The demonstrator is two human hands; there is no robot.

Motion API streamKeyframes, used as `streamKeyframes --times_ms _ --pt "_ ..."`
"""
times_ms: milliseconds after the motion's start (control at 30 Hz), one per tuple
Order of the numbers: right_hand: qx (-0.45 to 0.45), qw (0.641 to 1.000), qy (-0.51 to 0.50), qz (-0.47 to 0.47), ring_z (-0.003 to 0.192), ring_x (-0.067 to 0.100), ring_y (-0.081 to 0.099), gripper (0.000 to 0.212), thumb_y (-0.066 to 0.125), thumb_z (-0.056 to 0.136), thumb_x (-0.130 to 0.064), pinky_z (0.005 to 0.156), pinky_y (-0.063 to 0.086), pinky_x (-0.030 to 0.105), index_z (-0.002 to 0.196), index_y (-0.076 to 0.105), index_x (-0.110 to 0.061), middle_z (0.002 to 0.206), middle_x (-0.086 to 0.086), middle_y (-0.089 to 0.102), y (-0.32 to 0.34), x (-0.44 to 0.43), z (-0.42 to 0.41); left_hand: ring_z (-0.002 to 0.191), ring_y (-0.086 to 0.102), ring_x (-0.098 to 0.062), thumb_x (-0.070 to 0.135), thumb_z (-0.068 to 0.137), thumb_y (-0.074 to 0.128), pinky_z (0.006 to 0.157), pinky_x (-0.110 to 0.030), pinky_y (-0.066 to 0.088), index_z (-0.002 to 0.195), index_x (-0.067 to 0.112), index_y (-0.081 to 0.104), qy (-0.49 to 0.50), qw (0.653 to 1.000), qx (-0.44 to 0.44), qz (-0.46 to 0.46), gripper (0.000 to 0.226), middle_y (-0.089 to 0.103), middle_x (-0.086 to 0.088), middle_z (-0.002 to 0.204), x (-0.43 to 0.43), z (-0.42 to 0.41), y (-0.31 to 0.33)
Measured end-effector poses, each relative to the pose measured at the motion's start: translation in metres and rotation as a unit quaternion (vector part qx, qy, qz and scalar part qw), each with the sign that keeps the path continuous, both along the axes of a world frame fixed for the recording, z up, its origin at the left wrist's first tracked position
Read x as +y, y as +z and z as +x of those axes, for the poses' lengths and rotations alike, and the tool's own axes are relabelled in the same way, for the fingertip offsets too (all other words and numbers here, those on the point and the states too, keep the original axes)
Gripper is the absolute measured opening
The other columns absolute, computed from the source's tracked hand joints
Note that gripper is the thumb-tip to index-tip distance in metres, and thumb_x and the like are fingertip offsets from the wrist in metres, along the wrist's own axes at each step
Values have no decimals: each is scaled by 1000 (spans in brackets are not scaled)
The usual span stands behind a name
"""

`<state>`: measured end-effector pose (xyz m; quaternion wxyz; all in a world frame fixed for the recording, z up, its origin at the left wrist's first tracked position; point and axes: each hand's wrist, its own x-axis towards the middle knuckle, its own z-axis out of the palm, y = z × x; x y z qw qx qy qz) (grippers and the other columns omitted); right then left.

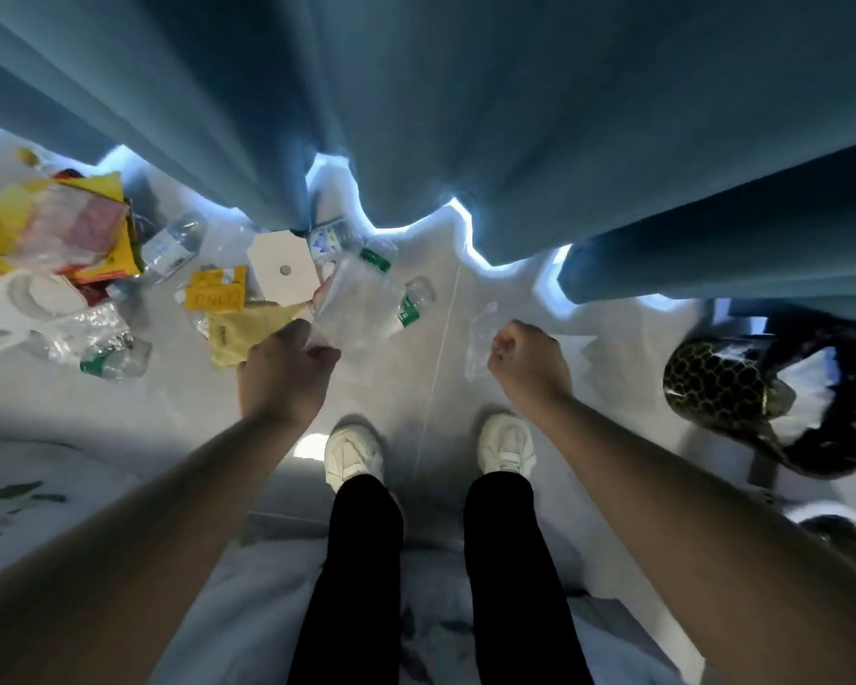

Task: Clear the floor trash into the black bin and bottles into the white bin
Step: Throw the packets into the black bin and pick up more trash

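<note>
My left hand point(287, 368) is closed on a clear plastic bag point(362, 301) held above the floor. A smaller piece of clear plastic point(480, 346) hangs from my right hand point(532, 363), which is also closed. Trash lies on the pale floor ahead and to the left: yellow wrappers point(218, 289), a white cardboard piece point(280, 271), a yellow and red bag pile point(45, 229). Plastic bottles lie among it, one clear point(174, 244), one with a green label point(411, 304), one crushed point(110, 358). The black bin point(742, 388), lined with a patterned bag, stands at the right. A white bin point(841, 531) sits at the right edge, lower down.
Blue curtains point(465, 116) hang across the far side, their hems touching the floor by the trash. My white shoes point(352, 457) stand on the tiled floor. A bed with a leaf-print cover point(21, 491) is at the lower left.
</note>
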<state>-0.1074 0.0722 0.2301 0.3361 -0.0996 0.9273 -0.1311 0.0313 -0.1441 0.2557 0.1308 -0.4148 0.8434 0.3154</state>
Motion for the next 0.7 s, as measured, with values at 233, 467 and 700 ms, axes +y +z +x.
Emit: streamKeyframes --times_ms 233,467,700 --pt "11 996 -85 -25 89 23 60 10 61 81 -15 67 39 26 82 54 -23 96 0 66 34 62 -8 72 51 -33 25 82 66 65 -37 39 61 14 38 -30 999 -3 32 36 52 -11 66 60 -17 52" --pt "26 989 -138 -46 88 23 59 8 61 81 -14 67 38 26 88 60 -17 95 1 65 44 178 -50 63 46 -30 23 81 67 58 -33 31 59 13 33 -83 996 -17 28 42 45 -3 55 178 -63 55" --pt "42 970 -240 20 89 23 57 12 55 84 -15 72 47 33 95 59 -18 100 3 63 62 379 -100 71 53 -31 26 83 62 62 -32 35 61 15 39 -164 982 -27 93 34 49 6 59 358 -146 45"
